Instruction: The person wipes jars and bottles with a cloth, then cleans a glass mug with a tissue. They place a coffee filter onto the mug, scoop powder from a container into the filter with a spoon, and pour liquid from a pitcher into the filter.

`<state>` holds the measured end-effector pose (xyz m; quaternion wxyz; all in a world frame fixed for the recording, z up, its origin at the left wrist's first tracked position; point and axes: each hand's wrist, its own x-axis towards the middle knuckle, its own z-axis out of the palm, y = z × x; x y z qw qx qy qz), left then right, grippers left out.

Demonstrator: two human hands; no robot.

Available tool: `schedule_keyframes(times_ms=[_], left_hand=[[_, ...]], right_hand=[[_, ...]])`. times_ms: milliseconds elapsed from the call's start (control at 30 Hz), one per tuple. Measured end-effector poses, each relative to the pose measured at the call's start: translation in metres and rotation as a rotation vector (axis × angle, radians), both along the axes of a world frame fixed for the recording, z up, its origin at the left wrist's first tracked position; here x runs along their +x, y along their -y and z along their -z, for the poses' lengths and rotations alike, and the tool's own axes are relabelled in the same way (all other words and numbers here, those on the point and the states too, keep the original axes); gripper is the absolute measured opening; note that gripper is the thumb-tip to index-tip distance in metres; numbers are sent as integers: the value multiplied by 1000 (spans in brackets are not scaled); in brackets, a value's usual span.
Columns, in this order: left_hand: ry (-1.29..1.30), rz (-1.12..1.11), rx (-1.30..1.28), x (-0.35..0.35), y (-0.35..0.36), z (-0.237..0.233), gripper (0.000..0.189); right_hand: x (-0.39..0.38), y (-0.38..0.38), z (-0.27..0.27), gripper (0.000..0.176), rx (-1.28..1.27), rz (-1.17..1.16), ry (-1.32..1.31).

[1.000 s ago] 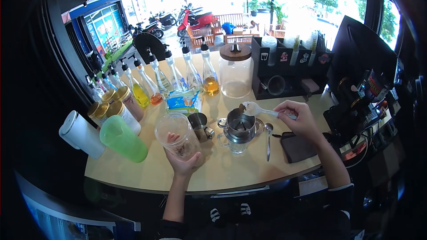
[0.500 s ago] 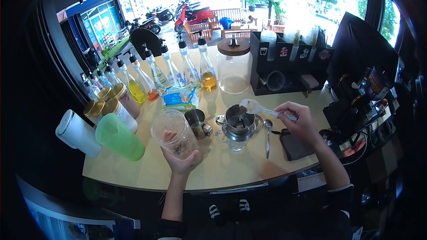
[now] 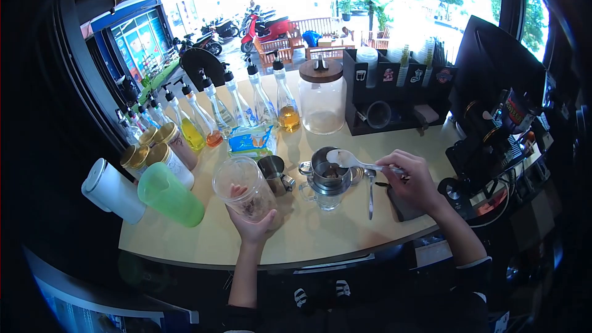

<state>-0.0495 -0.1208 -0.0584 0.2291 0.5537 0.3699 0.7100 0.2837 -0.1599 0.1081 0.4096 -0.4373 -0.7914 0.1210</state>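
My left hand is wrapped round a clear plastic jar, which is tilted and has some dark bits inside. Between the thumb and fingers of my right hand is the handle of a white plastic spoon. The spoon's bowl hangs over the open top of a metal drip coffee filter, where dark matter shows. Underneath the filter stands a clear glass mug. A small metal cup is beside the jar, and a metal teaspoon lies right of the mug.
Pump bottles line the back left, near a wipes pack and a wood-lidded glass jar. At left stand a green pitcher and a white jug. A black cup organizer is behind; a dark pouch lies right.
The white spoon's bowl has tipped and come down towards the filter's opening, and the brown matter in it no longer shows. My left hand keeps the jar in about the same place.
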Motion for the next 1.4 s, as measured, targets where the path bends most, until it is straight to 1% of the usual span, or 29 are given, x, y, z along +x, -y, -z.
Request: schedule_keyframes(times_ms=[100,167,233,267,333,500,567,600,667,700,767,800,867,900,967,1000,1067,1100,1167,1200,1233,1267,1300,1333,1367,1400], left_hand=[[35,20,-10,0,0,0,110],[57,28,-19,0,-1,0,108],[7,8,-17,-2,0,1,114],[7,6,-16,-2,0,1,114],[10,-13,2,0,0,-3,107],[62,-37,23,5,5,-9,101],[71,-57,25,4,7,-11,99],[31,-48,20,1,5,-8,100],[-13,-45,15,-3,6,-6,101],[-24,-29,-7,-5,7,-7,100],[-25,-12,-3,-9,10,-8,99],[-30,-15,-2,-15,10,-4,99],[-170,-171,-16,-27,8,5,99],[-175,-169,-16,-30,9,2,99],[29,-133,-16,-32,10,-5,89],[25,-131,-20,-36,8,-7,89],[-42,-135,-14,-49,1,-9,87],[-93,-142,-39,-54,-1,-12,93],[-99,-157,-54,-56,-1,-14,96],[-105,-179,-64,-56,-1,-17,99],[-128,-203,-89,-59,-3,-13,106],[-129,-193,-89,-59,-2,-7,106],[-176,-302,-9,-56,3,-10,103],[-220,-408,73,-50,8,-14,100],[-221,-392,78,-43,14,-18,100],[-203,-482,132,-35,23,-24,92]], right_hand=[[-1,2,1,11,11,-17,8],[0,2,3,13,63,-23,8],[-1,4,0,12,43,-25,35],[-2,5,-1,11,23,-26,61],[-4,5,-2,10,47,-18,60],[-38,2,-24,9,76,-13,27],[-65,-6,-35,11,323,-113,126],[-80,-10,-40,11,328,-124,125],[-112,-18,-47,16,532,-203,305],[-128,-23,-49,16,536,-210,302],[-158,-35,-48,20,639,-283,538],[-172,-38,-48,20,642,-284,533],[-195,-43,-48,25,542,-308,740],[-204,-46,-45,25,542,-305,736],[-216,-50,-40,25,700,-308,612],[-216,-52,-37,25,696,-306,608],[-214,-51,-40,20,704,-307,456],[-208,-50,-44,20,700,-301,457],[-187,-48,-52,14,615,-289,319],[-175,-49,-53,14,613,-281,323],[-161,-50,-54,11,586,-246,274],[-146,-50,-53,10,561,-209,225],[-132,-50,-52,10,561,-197,227],[-116,-50,-50,10,541,-138,169],[-100,-50,-47,12,521,-78,111],[-85,-50,-42,12,521,-62,113]])
